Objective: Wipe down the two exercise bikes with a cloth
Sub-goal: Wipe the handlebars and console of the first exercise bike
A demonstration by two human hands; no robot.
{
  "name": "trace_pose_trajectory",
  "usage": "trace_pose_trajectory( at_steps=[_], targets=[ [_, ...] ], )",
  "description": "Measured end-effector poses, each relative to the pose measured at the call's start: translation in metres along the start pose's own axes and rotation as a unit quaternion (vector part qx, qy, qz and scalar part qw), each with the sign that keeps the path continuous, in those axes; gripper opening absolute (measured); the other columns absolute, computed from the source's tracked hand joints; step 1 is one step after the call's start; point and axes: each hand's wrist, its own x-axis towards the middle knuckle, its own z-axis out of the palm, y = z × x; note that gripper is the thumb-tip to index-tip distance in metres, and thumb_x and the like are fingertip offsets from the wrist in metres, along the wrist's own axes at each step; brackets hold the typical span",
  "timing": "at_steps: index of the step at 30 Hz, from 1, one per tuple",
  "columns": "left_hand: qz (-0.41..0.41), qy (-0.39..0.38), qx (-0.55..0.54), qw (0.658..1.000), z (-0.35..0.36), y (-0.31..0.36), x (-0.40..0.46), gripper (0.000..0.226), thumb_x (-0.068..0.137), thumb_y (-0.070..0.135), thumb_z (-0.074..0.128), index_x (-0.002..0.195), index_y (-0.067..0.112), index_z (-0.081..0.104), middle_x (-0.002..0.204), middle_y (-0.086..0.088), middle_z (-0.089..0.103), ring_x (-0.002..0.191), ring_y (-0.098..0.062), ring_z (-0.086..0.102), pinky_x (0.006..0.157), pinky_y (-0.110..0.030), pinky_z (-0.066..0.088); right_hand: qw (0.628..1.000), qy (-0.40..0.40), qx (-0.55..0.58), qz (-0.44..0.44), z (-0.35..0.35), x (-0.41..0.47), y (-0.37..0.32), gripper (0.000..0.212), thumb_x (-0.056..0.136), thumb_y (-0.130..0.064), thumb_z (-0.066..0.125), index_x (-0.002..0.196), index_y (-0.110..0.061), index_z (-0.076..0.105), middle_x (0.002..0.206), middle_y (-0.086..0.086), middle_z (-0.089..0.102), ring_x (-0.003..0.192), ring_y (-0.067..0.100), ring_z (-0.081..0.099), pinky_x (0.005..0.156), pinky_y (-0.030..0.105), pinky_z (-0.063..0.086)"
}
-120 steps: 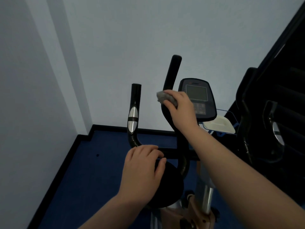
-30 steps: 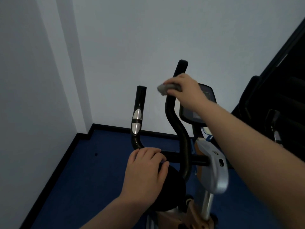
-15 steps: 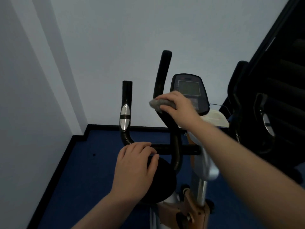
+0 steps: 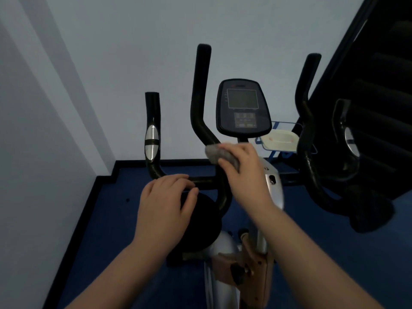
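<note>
At centre-left of the frame, the left hand [image 4: 165, 204] rests with loosely curled fingers on the black seat [image 4: 200, 221], steadying the exercise bike [image 4: 225, 259]; it should stay there as a brace. Right of it, the right hand [image 4: 243, 172] grips the grey cloth [image 4: 215, 153] round the lower bend of the tall handlebar [image 4: 200, 90], below the console [image 4: 243, 108]. Judged best practice: wrap fully and draw along the tube to its junction. Half a second ago the cloth sat higher on that bar; it has travelled downward.
</note>
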Motion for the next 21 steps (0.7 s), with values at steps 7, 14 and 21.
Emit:
trace_pose_trajectory(
  at_steps=[7,14,21],
  targets=[
    [0.028,0.004,-0.024,0.999,-0.008,0.009,0.004,0.018,0.091,0.028,0.057,0.105,0.027,0.068,0.111,0.017,0.065,0.107,-0.004,0.059,0.101,-0.029,0.038,0.984,-0.065,0.149,0.067,-0.028,-0.072,0.021,0.027,0.089,-0.01,0.066,0.109,-0.028,0.067,0.104,-0.015,0.063,0.097,-0.002,0.06,0.079,0.01,0.045],
    [0.034,-0.16,-0.315,0.935,-0.028,0.049,0.042,0.049,0.076,0.046,0.068,0.124,0.036,0.059,0.113,0.023,0.066,0.111,0.01,0.056,0.093,-0.009,0.042,0.88,-0.074,0.431,0.182,-0.051,-0.036,-0.002,0.041,0.082,-0.02,0.066,0.121,-0.013,0.059,0.112,0.007,0.068,0.096,0.018,0.068,0.075,0.024,0.054],
    [-0.037,-0.252,-0.427,0.868,-0.029,0.051,0.059,0.041,0.069,0.034,0.073,0.104,0.014,0.07,0.1,-0.011,0.073,0.098,-0.029,0.069,0.09,-0.035,0.056,0.872,-0.171,0.424,0.172,-0.066,-0.029,0.003,0.048,0.082,-0.015,0.073,0.127,-0.012,0.058,0.121,0.013,0.065,0.11,0.025,0.065,0.091,0.034,0.053]
  ],
)
